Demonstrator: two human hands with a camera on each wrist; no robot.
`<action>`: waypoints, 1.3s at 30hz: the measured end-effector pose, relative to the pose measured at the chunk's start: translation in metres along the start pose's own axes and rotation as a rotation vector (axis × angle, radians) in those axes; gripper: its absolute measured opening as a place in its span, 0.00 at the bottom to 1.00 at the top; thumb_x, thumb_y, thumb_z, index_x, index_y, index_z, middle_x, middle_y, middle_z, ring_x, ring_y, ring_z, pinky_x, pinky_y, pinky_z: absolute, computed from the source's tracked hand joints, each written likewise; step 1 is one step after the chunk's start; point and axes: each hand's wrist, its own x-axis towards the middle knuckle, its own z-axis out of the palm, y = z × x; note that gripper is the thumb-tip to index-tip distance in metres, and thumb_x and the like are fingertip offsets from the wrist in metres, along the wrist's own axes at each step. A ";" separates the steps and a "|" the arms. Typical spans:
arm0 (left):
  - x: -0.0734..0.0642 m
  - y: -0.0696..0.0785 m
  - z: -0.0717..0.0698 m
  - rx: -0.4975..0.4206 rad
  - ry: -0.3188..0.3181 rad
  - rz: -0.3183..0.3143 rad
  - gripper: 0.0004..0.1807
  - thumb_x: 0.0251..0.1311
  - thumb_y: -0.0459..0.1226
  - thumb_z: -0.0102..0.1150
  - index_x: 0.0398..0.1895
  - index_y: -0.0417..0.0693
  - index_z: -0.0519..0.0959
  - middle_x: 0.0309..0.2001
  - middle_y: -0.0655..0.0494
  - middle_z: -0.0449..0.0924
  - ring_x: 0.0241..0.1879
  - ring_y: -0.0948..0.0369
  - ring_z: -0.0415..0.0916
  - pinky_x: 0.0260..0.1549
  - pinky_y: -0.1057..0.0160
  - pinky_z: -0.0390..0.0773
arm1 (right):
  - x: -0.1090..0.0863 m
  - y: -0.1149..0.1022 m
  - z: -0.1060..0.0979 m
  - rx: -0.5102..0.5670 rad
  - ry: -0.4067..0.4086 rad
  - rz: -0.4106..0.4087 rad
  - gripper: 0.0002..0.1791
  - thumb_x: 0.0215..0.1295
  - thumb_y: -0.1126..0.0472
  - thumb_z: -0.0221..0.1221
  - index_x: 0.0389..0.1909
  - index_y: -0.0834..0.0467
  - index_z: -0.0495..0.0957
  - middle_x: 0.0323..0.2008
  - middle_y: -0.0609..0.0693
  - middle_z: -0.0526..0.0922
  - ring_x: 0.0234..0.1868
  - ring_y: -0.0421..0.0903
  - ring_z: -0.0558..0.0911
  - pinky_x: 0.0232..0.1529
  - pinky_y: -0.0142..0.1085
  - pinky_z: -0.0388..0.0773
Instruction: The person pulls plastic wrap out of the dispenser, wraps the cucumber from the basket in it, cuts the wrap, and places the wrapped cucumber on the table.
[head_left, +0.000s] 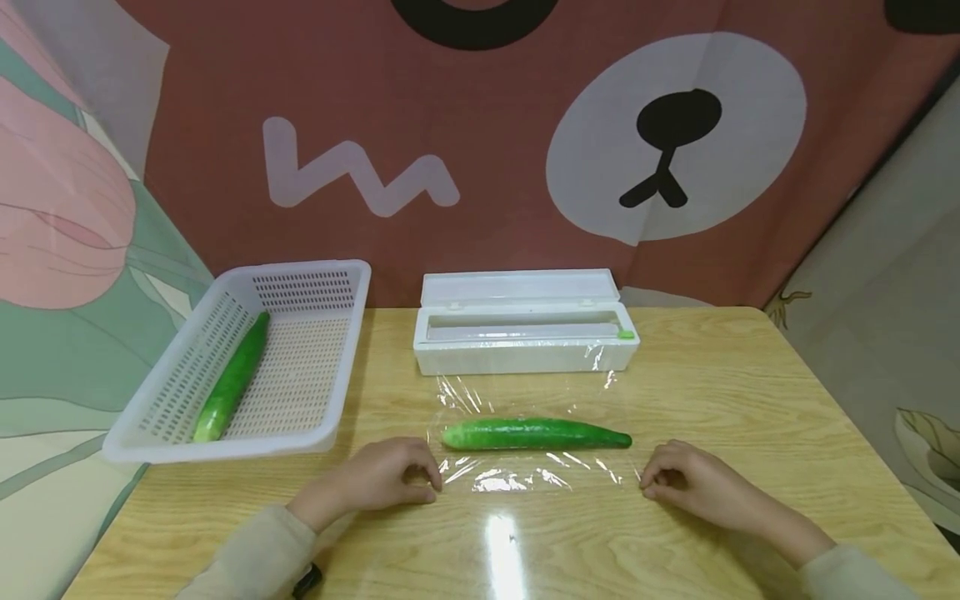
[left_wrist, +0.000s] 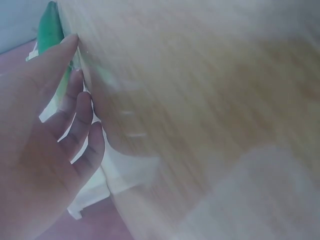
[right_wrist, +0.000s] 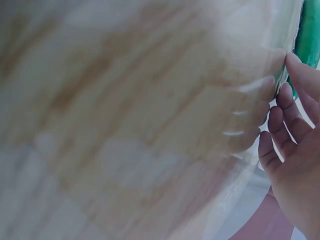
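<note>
A green cucumber point(head_left: 536, 433) lies crosswise on a sheet of clear plastic wrap point(head_left: 501, 482) on the table, its pale end to the left. My left hand point(head_left: 384, 477) pinches the wrap's near left corner between thumb and fingertips, just below the cucumber's pale end. At the near right corner, the thumb and fingers of my right hand point(head_left: 701, 487) pinch the film too. Part of the cucumber point(left_wrist: 49, 27) shows past the left fingers in the left wrist view. The far edge of the wrap runs up to a white wrap dispenser box point(head_left: 525, 358), whose lid stands raised.
On the left, a white plastic basket point(head_left: 341, 383) holds another cucumber point(head_left: 236, 379). A green slider point(head_left: 626, 334) sits at the dispenser's right end. Behind the wooden table point(head_left: 720, 375) hangs a brown curtain point(head_left: 495, 167) with a bear print.
</note>
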 end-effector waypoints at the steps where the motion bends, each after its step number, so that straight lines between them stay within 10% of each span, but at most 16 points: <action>1: 0.000 0.001 0.000 0.000 -0.001 0.000 0.05 0.57 0.41 0.71 0.34 0.65 0.85 0.35 0.76 0.76 0.36 0.72 0.72 0.41 0.65 0.76 | 0.000 0.000 0.000 -0.001 -0.001 0.000 0.09 0.60 0.61 0.69 0.34 0.42 0.81 0.31 0.31 0.74 0.32 0.31 0.72 0.30 0.28 0.75; 21: -0.001 -0.001 -0.009 -0.073 0.112 -0.049 0.02 0.62 0.41 0.66 0.36 0.60 0.83 0.33 0.77 0.78 0.34 0.72 0.74 0.37 0.68 0.78 | 0.005 -0.012 -0.014 0.059 -0.026 0.139 0.05 0.66 0.61 0.64 0.36 0.46 0.80 0.34 0.36 0.80 0.36 0.34 0.77 0.37 0.31 0.79; 39: 0.014 0.003 -0.019 0.012 0.363 -0.167 0.05 0.60 0.38 0.68 0.37 0.59 0.84 0.34 0.76 0.78 0.34 0.70 0.74 0.33 0.68 0.76 | 0.020 -0.020 -0.030 -0.099 0.160 0.072 0.09 0.64 0.65 0.65 0.34 0.47 0.78 0.33 0.36 0.78 0.36 0.32 0.74 0.40 0.39 0.77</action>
